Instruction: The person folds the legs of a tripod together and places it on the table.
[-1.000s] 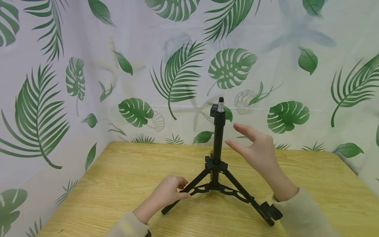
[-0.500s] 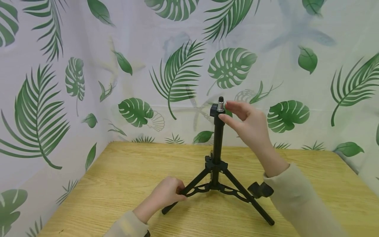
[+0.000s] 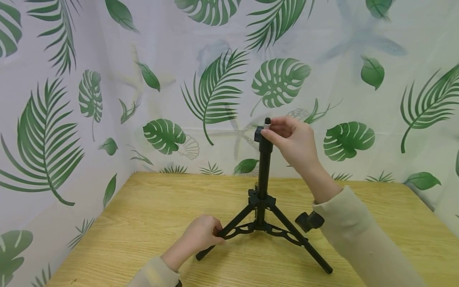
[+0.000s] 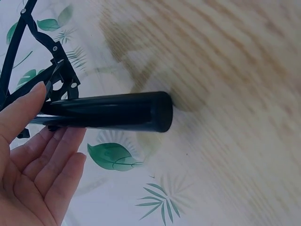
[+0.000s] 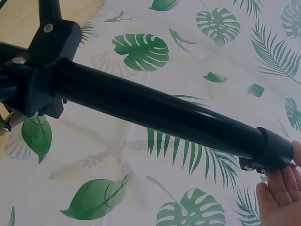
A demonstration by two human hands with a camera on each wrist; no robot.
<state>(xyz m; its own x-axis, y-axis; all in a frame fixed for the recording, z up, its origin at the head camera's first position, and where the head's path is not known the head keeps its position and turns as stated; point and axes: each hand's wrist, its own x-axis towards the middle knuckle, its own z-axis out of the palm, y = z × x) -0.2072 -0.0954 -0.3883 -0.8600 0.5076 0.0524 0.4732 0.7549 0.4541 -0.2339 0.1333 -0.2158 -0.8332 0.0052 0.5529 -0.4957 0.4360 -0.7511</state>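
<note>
A black tripod light stand (image 3: 264, 169) stands upright with its legs spread, a silver spigot (image 3: 267, 125) with a dark tip at its top. My right hand (image 3: 300, 144) pinches the top by this spigot, thumb in front and fingers behind. In the right wrist view its fingertips (image 5: 278, 186) reach the collar (image 5: 277, 148) at the tube's end. Low on the left, my left hand (image 3: 201, 236) holds one leg (image 3: 238, 219) between thumb and fingers. The left wrist view shows that leg's rounded end (image 4: 162, 112) beyond the hand.
The stand rests on a wood-grain table (image 3: 161, 199). Behind the table hangs a white cloth (image 3: 222, 159) printed with green leaves. A locking knob (image 3: 257, 134) juts from the collar's left side. By the right cuff is a black device (image 3: 309, 221).
My right hand has risen from beside the upper tube and moved left to pinch the top. The left fingers have closed in on the leg. The stand stays in place.
</note>
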